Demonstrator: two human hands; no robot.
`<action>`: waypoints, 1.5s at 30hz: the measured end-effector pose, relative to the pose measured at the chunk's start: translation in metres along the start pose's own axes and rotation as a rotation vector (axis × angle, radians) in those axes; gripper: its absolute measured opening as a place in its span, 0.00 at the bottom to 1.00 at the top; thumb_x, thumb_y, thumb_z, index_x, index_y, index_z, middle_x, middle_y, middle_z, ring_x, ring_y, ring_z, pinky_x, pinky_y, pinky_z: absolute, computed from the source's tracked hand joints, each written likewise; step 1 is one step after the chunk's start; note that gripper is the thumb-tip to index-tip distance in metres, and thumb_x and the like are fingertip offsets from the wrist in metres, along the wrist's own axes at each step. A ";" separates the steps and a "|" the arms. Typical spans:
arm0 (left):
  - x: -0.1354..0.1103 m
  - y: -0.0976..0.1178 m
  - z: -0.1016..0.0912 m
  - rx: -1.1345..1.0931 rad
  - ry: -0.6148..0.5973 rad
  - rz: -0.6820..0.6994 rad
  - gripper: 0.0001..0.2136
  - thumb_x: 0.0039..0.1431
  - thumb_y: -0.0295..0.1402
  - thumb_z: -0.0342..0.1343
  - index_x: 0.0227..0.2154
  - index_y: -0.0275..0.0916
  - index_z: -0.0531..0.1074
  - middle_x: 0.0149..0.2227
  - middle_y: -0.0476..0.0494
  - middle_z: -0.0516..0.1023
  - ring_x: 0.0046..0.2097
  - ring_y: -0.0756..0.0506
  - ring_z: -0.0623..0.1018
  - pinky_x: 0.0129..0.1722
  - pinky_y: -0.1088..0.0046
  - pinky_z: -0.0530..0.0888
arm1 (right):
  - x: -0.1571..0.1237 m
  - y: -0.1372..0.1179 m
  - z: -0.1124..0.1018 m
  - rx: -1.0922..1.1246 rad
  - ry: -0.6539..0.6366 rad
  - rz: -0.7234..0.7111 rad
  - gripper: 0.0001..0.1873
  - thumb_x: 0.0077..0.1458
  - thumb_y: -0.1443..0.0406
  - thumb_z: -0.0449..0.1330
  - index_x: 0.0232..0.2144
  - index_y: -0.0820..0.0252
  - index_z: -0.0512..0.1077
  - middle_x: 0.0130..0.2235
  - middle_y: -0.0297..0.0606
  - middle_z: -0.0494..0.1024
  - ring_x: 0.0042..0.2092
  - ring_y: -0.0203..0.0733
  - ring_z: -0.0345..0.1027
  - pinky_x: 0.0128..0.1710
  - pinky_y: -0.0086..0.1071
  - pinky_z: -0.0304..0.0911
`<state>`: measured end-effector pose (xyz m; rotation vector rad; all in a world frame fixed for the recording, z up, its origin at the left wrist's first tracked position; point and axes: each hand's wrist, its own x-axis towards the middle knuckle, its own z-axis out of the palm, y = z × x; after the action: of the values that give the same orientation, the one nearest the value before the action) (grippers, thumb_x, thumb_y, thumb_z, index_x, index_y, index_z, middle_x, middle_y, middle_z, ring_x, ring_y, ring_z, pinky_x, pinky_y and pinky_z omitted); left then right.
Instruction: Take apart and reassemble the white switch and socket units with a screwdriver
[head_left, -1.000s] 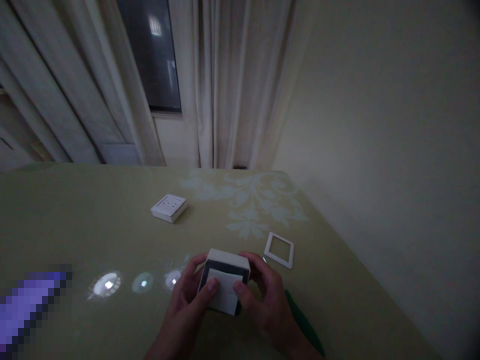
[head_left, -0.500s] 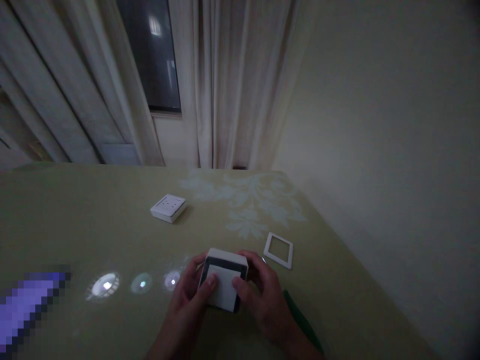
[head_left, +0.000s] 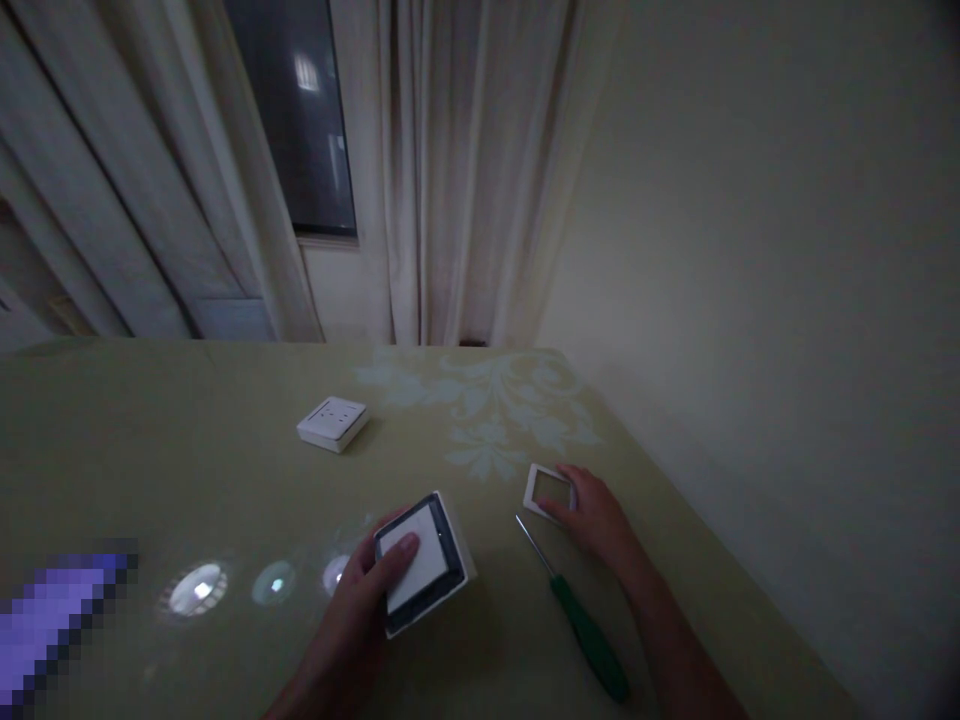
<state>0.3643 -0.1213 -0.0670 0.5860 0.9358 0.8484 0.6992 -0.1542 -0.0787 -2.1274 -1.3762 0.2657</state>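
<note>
The left hand [head_left: 367, 590] is closed around the box [head_left: 421, 570], thumb flat on its white face; the box is held tilted over the tabletop [head_left: 187, 480]. The right hand [head_left: 596, 512] is partly curled, thumb and fingers pinching the right side of the frame [head_left: 531, 487]. From here, whether the frame is lifted cannot be told. The screwdriver [head_left: 589, 637] lies between the hands, tip near the frame. The socket [head_left: 333, 423] rests well apart, farther back.
</note>
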 end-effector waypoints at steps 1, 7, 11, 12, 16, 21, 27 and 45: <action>-0.001 -0.001 0.000 -0.007 0.005 -0.005 0.33 0.48 0.45 0.81 0.55 0.40 0.77 0.31 0.46 0.86 0.29 0.42 0.86 0.28 0.72 0.82 | 0.000 0.001 0.000 -0.003 -0.008 -0.012 0.27 0.51 0.57 0.72 0.53 0.61 0.81 0.56 0.56 0.83 0.59 0.63 0.77 0.63 0.52 0.67; -0.003 0.000 0.007 -0.032 -0.008 0.038 0.36 0.50 0.40 0.81 0.61 0.45 0.73 0.43 0.43 0.88 0.37 0.42 0.88 0.33 0.71 0.83 | 0.001 0.000 0.002 0.013 -0.020 -0.045 0.17 0.53 0.67 0.66 0.46 0.57 0.83 0.41 0.44 0.86 0.45 0.52 0.80 0.49 0.41 0.71; -0.003 0.002 0.008 -0.014 -0.036 0.061 0.38 0.50 0.40 0.81 0.63 0.45 0.72 0.45 0.42 0.88 0.38 0.40 0.88 0.35 0.69 0.84 | 0.003 -0.005 -0.002 0.063 0.013 -0.053 0.10 0.52 0.66 0.63 0.37 0.57 0.83 0.36 0.44 0.86 0.39 0.51 0.79 0.45 0.40 0.70; -0.003 0.002 0.009 -0.016 -0.047 0.073 0.39 0.49 0.39 0.81 0.63 0.45 0.71 0.46 0.42 0.87 0.39 0.40 0.88 0.36 0.68 0.84 | 0.003 -0.008 -0.004 0.086 0.032 -0.057 0.10 0.53 0.64 0.63 0.36 0.57 0.83 0.37 0.45 0.86 0.39 0.51 0.79 0.44 0.41 0.70; -0.006 0.000 0.010 -0.016 -0.083 0.129 0.40 0.49 0.40 0.79 0.64 0.44 0.69 0.45 0.43 0.87 0.42 0.38 0.88 0.42 0.64 0.85 | -0.002 -0.028 -0.014 0.223 0.104 -0.085 0.15 0.58 0.58 0.60 0.39 0.60 0.83 0.37 0.46 0.86 0.36 0.51 0.80 0.39 0.40 0.72; -0.012 -0.007 0.013 0.063 -0.156 0.106 0.39 0.55 0.45 0.76 0.67 0.48 0.68 0.50 0.41 0.86 0.46 0.37 0.87 0.45 0.64 0.83 | -0.031 -0.076 -0.006 0.391 0.103 -0.201 0.16 0.65 0.55 0.60 0.40 0.60 0.82 0.36 0.43 0.84 0.34 0.45 0.78 0.34 0.34 0.72; -0.012 -0.022 0.011 0.158 -0.275 0.066 0.29 0.63 0.58 0.66 0.60 0.49 0.75 0.54 0.39 0.84 0.47 0.36 0.84 0.45 0.62 0.80 | -0.063 -0.119 0.007 0.529 0.000 -0.447 0.10 0.69 0.61 0.65 0.47 0.52 0.86 0.39 0.39 0.83 0.39 0.43 0.77 0.41 0.35 0.73; -0.017 -0.023 0.013 0.134 -0.263 0.160 0.38 0.58 0.48 0.74 0.69 0.51 0.69 0.54 0.38 0.85 0.52 0.33 0.84 0.52 0.60 0.80 | -0.068 -0.117 0.017 0.850 -0.236 -0.128 0.19 0.63 0.52 0.70 0.52 0.52 0.83 0.55 0.44 0.81 0.56 0.50 0.77 0.57 0.43 0.72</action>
<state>0.3784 -0.1491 -0.0699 0.8759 0.7155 0.8308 0.5719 -0.1733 -0.0353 -1.3237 -1.2073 0.8928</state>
